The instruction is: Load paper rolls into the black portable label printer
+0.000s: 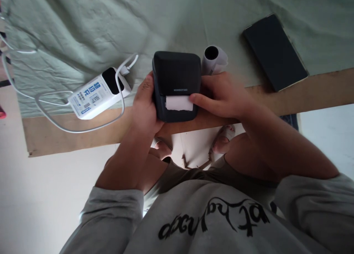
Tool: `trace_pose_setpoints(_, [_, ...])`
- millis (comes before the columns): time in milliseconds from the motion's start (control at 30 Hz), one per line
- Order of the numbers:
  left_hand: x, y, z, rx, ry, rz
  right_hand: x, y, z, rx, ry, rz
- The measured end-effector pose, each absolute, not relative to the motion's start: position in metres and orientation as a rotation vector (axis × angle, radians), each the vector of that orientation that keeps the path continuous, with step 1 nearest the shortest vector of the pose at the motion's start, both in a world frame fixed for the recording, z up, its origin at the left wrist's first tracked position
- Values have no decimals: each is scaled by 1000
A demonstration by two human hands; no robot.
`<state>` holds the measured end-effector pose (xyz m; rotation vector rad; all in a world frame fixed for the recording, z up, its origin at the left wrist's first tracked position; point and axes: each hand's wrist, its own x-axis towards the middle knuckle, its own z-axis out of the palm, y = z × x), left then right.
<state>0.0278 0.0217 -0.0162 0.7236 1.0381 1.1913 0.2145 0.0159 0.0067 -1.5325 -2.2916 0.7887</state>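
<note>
A black label printer (177, 71) sits between my hands near the table's front edge, with a white paper strip (179, 103) showing out of its front slot. My left hand (146, 105) is wrapped round the printer's left side, its lower fingers hidden beneath. My right hand (221, 93) grips the right side; its thumb tip touches the right end of the strip, and its other fingers are partly hidden behind the printer. Just behind my right hand, a white paper roll (208, 64) with a dark core stands upright, its loose end peeling away.
To the left lies a white power bank (95, 95) with a dark end and a white cable (83, 130) looping over the table edge. At the right is a dark tablet-like slab (275, 52). A wrinkled green cloth (124, 21) covers the table behind a bare wooden edge (72, 137).
</note>
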Motion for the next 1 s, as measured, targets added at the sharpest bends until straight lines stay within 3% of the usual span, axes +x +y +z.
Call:
trace_pose_setpoints(367, [23, 15, -13, 783, 860, 1107, 209, 4, 48, -1280, -1724, 666])
trace_pose_setpoints(567, [26, 14, -9, 880, 798, 1135, 201, 7, 39, -1456, -2070, 254])
trace_pose_setpoints(767, [23, 13, -5, 982, 771, 1099, 190, 3, 49, -1794, -2363, 181])
trace_pose_setpoints(1000, [24, 13, -10, 913, 869, 1111, 195, 0, 55, -1666, -2297, 328])
